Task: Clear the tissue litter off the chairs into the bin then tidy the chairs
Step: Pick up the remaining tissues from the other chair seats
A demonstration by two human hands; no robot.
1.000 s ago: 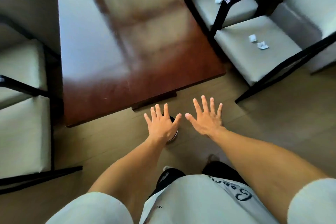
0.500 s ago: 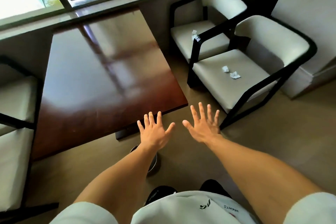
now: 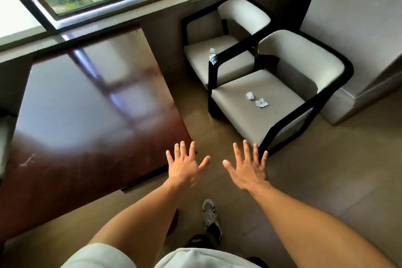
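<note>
Both your left hand (image 3: 186,167) and right hand (image 3: 247,168) spread, empty; tissue scraps (image 3: 256,99) centre-right look feather-light; snatch carelessly and they'll scatter floorward.

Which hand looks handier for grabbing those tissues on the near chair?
Probably the right hand: it hangs open on the same side as the near chair, whose tissues lie ahead and to its right. The left hand, also empty, sits nearer the table.
</note>
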